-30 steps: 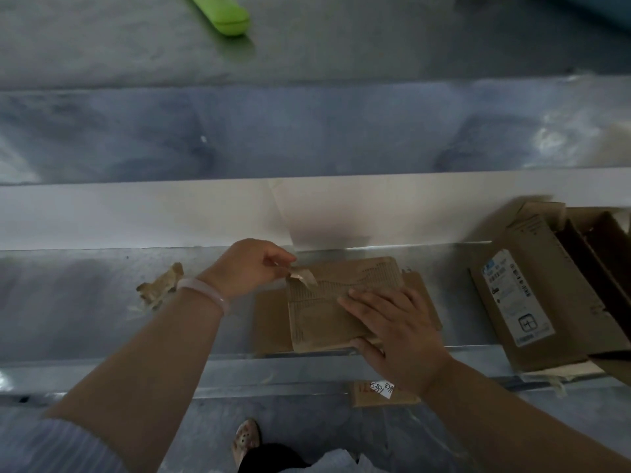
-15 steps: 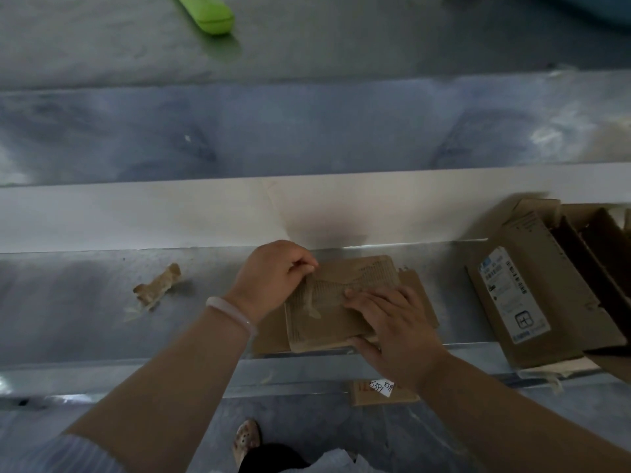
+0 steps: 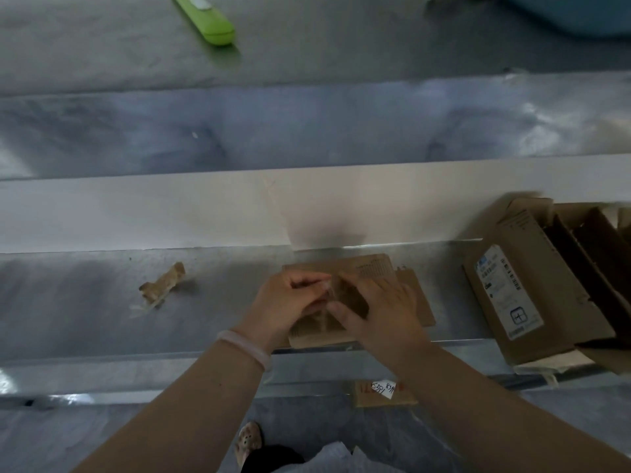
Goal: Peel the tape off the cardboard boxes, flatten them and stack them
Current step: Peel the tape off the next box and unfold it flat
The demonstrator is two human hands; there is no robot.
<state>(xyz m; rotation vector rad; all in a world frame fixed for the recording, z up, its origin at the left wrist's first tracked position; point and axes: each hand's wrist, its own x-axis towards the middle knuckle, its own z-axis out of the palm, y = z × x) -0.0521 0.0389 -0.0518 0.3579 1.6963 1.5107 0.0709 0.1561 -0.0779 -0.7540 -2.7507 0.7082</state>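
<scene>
Head view | left hand grip pinches tape | right hand flat, fingers straight, pressing flattened box.

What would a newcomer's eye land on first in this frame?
Two hands meet over a flattened cardboard piece at the middle of the metal bench: the left hand pinches a strip of tape, the right hand rests on the cardboard. An open box with a white label stands at the right, and a bright green object lies far off at the top.
</scene>
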